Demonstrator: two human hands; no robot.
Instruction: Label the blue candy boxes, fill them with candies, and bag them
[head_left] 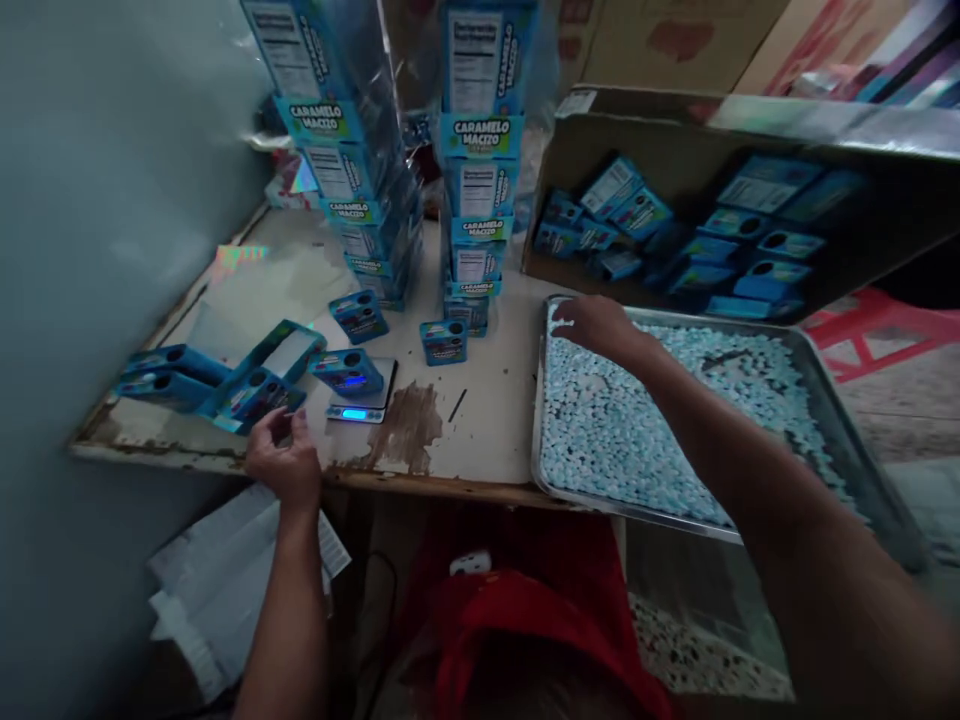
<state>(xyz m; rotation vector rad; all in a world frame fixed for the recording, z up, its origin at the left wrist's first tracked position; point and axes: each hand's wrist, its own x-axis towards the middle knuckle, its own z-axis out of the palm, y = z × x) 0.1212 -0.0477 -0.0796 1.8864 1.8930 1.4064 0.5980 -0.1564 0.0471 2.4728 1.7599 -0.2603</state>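
Observation:
My left hand (283, 462) rests at the table's front edge with its fingers curled, close to an open blue box (255, 393); whether it holds anything is hidden. My right hand (596, 324) reaches over the far left corner of a metal tray (840, 420) filled with small pale blue candies (637, 420), fingers bent down onto them. A small scale (360, 405) with a lit blue display carries a blue box (346, 370). Two more small blue boxes (444, 341) stand on the table.
Two tall stacks of blue "Caramelo Macizo" boxes (480, 170) rise at the back of the worn white table (487, 420). A cardboard carton (675, 160) on its side holds several blue boxes. Flat blue boxes (169, 375) lie at left by the wall. Papers (217, 580) sit below.

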